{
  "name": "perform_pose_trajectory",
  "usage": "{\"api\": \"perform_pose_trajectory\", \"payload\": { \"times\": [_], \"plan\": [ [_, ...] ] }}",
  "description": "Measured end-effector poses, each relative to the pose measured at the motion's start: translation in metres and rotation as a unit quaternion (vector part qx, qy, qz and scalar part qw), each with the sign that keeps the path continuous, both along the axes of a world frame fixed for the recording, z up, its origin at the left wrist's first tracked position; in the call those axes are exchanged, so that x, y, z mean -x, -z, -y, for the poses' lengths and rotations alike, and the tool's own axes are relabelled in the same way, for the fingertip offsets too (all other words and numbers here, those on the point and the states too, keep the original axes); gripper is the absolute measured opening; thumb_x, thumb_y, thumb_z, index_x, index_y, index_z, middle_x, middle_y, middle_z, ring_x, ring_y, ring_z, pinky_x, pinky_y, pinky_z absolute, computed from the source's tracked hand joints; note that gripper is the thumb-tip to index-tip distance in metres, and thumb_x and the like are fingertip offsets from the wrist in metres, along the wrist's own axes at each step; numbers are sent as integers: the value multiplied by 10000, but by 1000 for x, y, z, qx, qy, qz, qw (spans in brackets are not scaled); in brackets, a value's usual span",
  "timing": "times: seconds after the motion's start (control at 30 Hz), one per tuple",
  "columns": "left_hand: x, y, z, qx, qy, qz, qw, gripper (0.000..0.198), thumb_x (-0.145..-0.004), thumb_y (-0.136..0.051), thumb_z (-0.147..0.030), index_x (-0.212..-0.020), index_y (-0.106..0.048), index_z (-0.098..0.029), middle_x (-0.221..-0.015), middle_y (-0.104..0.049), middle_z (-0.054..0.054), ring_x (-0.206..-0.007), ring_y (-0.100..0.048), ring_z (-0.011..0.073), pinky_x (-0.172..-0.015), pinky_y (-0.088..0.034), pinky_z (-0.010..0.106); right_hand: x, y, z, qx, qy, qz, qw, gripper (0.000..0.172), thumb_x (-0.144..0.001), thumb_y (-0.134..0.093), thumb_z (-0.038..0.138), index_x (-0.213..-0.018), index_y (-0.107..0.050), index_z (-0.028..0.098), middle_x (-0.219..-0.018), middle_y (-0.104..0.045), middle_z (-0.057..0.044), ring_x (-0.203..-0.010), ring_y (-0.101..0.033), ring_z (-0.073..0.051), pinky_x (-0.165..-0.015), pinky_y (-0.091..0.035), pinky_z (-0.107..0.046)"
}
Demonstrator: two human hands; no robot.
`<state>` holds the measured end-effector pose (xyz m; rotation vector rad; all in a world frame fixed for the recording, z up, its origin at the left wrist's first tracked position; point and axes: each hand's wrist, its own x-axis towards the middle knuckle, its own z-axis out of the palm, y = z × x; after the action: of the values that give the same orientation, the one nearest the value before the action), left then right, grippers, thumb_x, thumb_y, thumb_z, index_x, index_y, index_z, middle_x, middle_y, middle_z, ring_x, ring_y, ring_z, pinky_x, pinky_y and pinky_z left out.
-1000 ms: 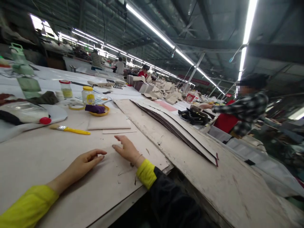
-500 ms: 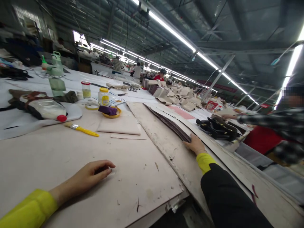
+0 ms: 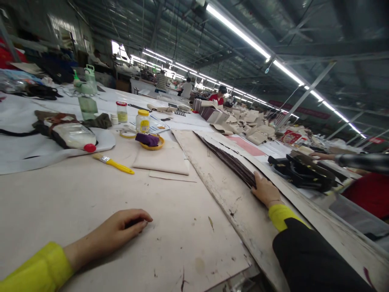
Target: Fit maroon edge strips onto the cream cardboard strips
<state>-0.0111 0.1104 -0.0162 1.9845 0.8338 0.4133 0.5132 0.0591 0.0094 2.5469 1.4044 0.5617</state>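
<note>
My left hand (image 3: 124, 227) rests on the pale work board (image 3: 91, 194), its fingers loosely bent and a gap between them and the thumb. Nothing is in it. At the right, my right hand (image 3: 266, 190) grips the near end of a long stack of thin strips (image 3: 231, 160), white on top with dark brown edges. The strips lie fanned out in steps on a long stained board (image 3: 209, 174). Its thumb presses the near side of the stack while the other fingers lie over the top.
A yellow-handled brush (image 3: 117, 164) lies left of a folded beige sheet (image 3: 161, 162). Behind are a yellow bowl (image 3: 154, 145) with a purple cloth (image 3: 148, 139), a yellow-lidded jar (image 3: 142, 121) and a plastic jug (image 3: 71, 136). Black straps (image 3: 300, 172) lie at right, near a co-worker's sleeve (image 3: 361, 161).
The view has swung slightly left, so things sit further right in the picture. My right hand stays at the near end of the strips, which look more spread. The co-worker's arm has moved.
</note>
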Motion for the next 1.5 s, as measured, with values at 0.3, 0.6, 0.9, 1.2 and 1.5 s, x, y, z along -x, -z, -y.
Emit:
{"api": "perform_pose_trajectory", "payload": {
  "times": [0.3,0.6,0.9,1.2,1.5],
  "plan": [
    [-1,-2,2,-20,23,23,999,247,-817,-427,-322,-906,-623,-200,-909,-644,16,-852,-574,155,-794,-415,218,8,-7,-11,14,20,14,1000,647,-754,-497,267,-1327,-233,123,-1040,-518,-179,-874,-572,-286,-640,-428,-354],
    [-2,0,1,-61,33,54,996,272,-806,-416,-322,-901,-637,-195,-902,-651,24,-835,-577,157,-777,-422,233,111,-25,44,68,-64,12,996,636,-766,-435,309,-1332,-225,110,-972,-553,-124,-784,-600,-244,-596,-424,-320],
    [-44,-7,45,54,65,44,995,431,-749,-498,-383,-1097,-554,-135,-873,-620,73,-760,-557,169,-711,-440,277,197,-33,163,39,-108,-55,992,659,-741,-448,268,-1343,-196,170,-1088,-554,-104,-883,-586,-237,-625,-485,-315],
    [-138,-17,115,491,-36,287,822,657,-683,-619,-484,-1232,-382,-213,-1172,-534,96,-990,-539,217,-731,-478,289,283,16,208,-72,-255,12,964,756,-758,-412,162,-1389,-3,243,-1140,-540,-138,-950,-568,-292,-772,-493,-438],
    [-131,-12,118,400,-86,342,846,578,-602,-673,-189,-1149,-491,-137,-1153,-565,108,-1063,-511,253,-946,-380,360,242,29,237,-145,-195,-289,926,536,-820,-436,379,-1318,-260,288,-1302,-435,-87,-1181,-434,-232,-898,-454,-403]
  ]
}}
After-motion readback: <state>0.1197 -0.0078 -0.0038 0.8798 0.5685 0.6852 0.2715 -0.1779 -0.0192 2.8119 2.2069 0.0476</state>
